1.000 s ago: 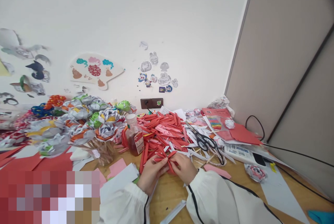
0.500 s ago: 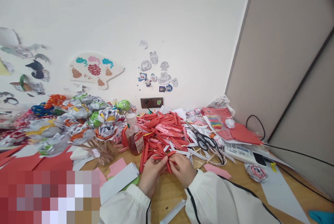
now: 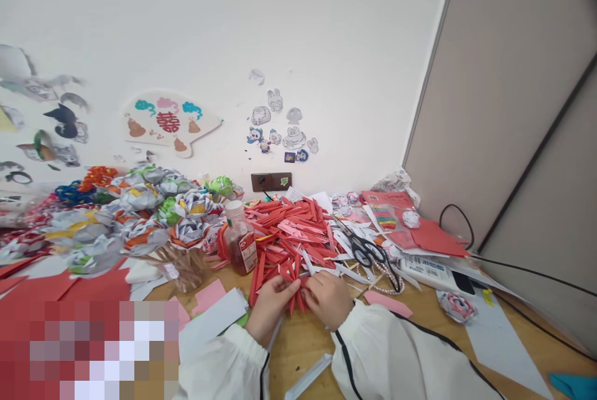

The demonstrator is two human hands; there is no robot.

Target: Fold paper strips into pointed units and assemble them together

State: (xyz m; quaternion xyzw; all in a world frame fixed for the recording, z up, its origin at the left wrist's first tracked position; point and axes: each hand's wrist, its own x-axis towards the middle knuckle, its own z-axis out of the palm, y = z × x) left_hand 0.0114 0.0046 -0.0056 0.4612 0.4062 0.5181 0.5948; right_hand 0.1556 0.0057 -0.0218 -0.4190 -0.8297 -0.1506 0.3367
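My left hand (image 3: 269, 308) and my right hand (image 3: 328, 298) meet low in the middle of the view, both in white sleeves. Between their pinched fingertips sits a small bundle of folded red paper strips (image 3: 295, 291), gripped from both sides just above the wooden table (image 3: 305, 341). Right behind the hands lies a big heap of folded red and pink paper strips (image 3: 289, 235). A small bottle of brown liquid (image 3: 240, 246) stands to the left of the heap.
Black scissors (image 3: 366, 251) and a string of beads (image 3: 389, 279) lie right of the heap. Paper flowers (image 3: 140, 213) on sticks crowd the left. Red sheets, white paper scraps, a crumpled paper ball (image 3: 454, 308) and black cables (image 3: 522, 272) cover the right side.
Both hands have shifted slightly while working the red bundle; its strips now point downward rather than fanning out sideways. The view has tilted a little.
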